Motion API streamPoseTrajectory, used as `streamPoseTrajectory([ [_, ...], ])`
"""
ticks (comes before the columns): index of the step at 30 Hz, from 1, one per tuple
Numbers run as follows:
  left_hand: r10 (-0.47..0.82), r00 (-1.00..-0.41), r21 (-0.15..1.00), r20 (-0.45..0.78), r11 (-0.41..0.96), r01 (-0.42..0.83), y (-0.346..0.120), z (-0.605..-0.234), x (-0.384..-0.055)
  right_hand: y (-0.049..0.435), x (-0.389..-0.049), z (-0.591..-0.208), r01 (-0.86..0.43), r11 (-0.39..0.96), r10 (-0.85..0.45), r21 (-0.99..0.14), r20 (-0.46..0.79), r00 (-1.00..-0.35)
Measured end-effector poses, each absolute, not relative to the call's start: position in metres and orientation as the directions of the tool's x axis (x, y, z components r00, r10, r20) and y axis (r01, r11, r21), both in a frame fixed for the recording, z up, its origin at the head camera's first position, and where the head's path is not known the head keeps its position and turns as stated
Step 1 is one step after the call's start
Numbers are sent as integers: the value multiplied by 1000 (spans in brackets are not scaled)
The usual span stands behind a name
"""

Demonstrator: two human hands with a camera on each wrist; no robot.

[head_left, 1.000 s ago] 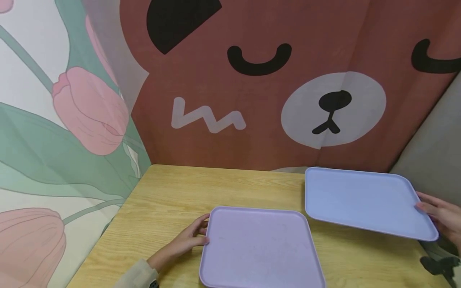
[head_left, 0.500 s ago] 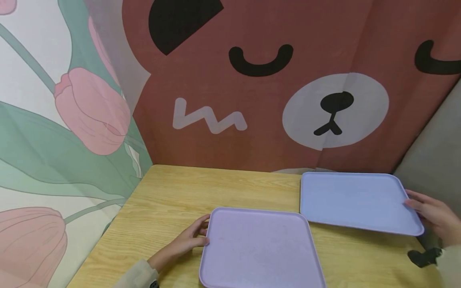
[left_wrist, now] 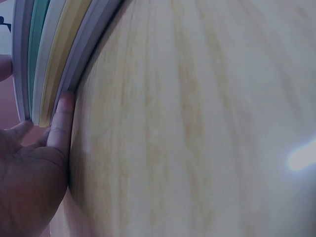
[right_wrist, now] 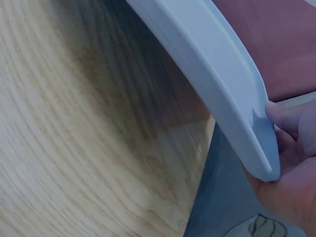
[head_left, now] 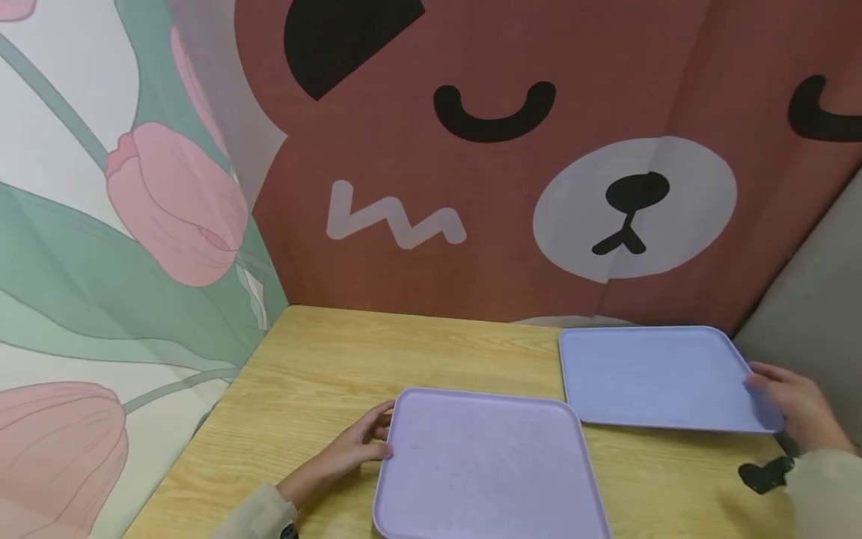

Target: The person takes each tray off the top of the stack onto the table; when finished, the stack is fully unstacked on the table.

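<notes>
In the head view, a blue tray (head_left: 663, 378) is at the back right, its right edge gripped by my right hand (head_left: 788, 400). The thumb (right_wrist: 284, 116) lies on its rim with fingers underneath. In the right wrist view that end is raised above the wood, with a shadow below. My left hand (head_left: 353, 445) holds the left edge of a stack of trays topped by a lavender tray (head_left: 488, 464). The left wrist view shows the stack's green tray (left_wrist: 38, 54) and yellow tray (left_wrist: 61, 59) edge-on, with my fingertips (left_wrist: 65, 106) along their sides.
The trays are over a wooden table (head_left: 350, 352). A brown bear-print cloth (head_left: 471, 284) hangs behind it, and a tulip-print cloth (head_left: 175, 202) hangs at the left. A grey surface (head_left: 821, 299) borders the table on the right.
My right hand has moved left and lowered the blue tray's right end, so the tray lies flatter toward the table's back right. My left hand and the stack stay put.
</notes>
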State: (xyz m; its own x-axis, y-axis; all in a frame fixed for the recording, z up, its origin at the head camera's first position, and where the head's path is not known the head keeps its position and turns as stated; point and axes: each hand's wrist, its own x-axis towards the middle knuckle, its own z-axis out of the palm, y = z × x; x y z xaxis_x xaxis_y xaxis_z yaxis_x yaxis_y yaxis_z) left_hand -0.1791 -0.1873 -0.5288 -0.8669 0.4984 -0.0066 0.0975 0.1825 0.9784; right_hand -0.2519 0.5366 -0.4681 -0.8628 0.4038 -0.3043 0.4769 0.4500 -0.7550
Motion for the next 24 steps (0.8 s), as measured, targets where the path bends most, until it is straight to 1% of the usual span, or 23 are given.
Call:
streamPoseTrajectory([
  [9, 500, -866, 978, -10, 184, 95, -186, -525, -181, 530, -247, -477, 442, 515, 375, -734, -271, -886],
  [13, 501, -865, 978, -8, 185, 98, -186, -526, -181, 525, -244, -480, 461, 496, 404, -736, -273, -873],
  [20, 506, -863, 980, 2, 172, 104, -185, -527, -180, 524, -238, -482, 461, 458, 388, -760, -296, -873],
  [24, 504, -864, 980, 2, 169, 101, -186, -528, -180, 525, -239, -485, 469, 425, 405, -774, -300, -863],
])
